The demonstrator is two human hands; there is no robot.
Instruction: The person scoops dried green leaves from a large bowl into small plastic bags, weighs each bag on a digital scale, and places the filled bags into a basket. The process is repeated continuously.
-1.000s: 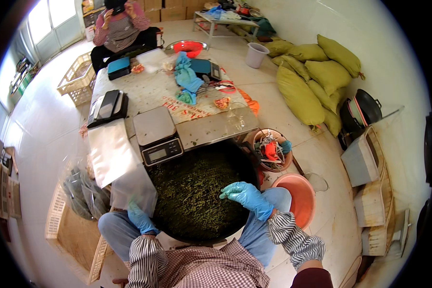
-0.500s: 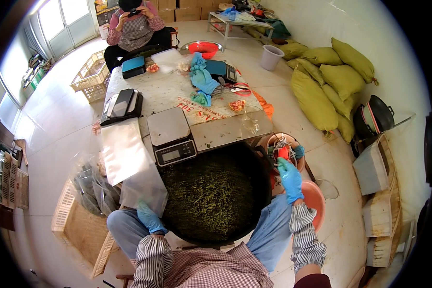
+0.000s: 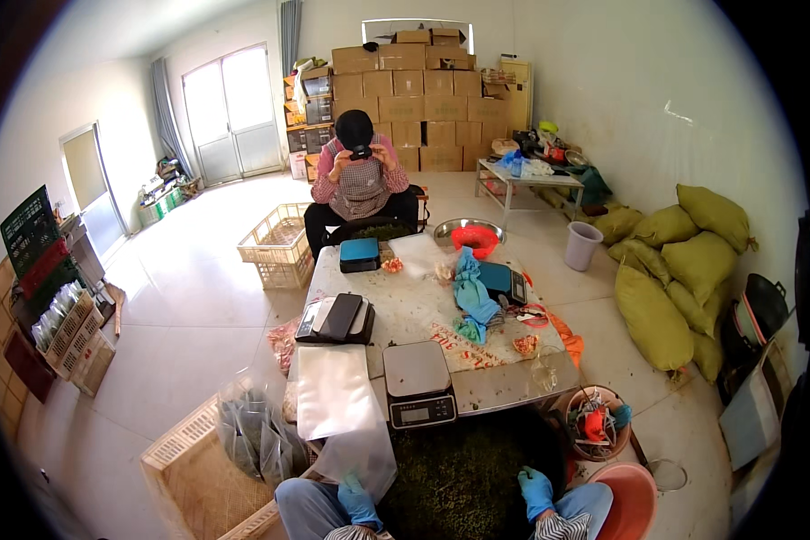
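Note:
My left hand (image 3: 358,501), in a blue glove, is closed on the lower edge of a clear plastic bag (image 3: 360,457) by my left knee. The bag hangs from the table corner over the left rim of a wide black tub. Inside this tub lie small dark green and yellowish-green bits (image 3: 454,477), too fine to name. My gloved right hand (image 3: 536,493) is over the tub's right side, its fingers curled together; anything between them is too small to make out. A kitchen scale (image 3: 419,382) stands on the table edge just beyond the tub, with flat bags (image 3: 335,389) beside it.
A pink bucket of tools (image 3: 596,423) and a pink basin (image 3: 633,499) stand right of the tub. At the left, a plastic crate (image 3: 184,441) holds filled clear bags (image 3: 256,432). Another person (image 3: 362,180) sits across the table. Green sacks (image 3: 652,315) line the right wall.
My right hand has moved from the bucket of tools left and nearer, to the tub's right side. The view has tilted up, showing more of the room. The left hand stays at the bag.

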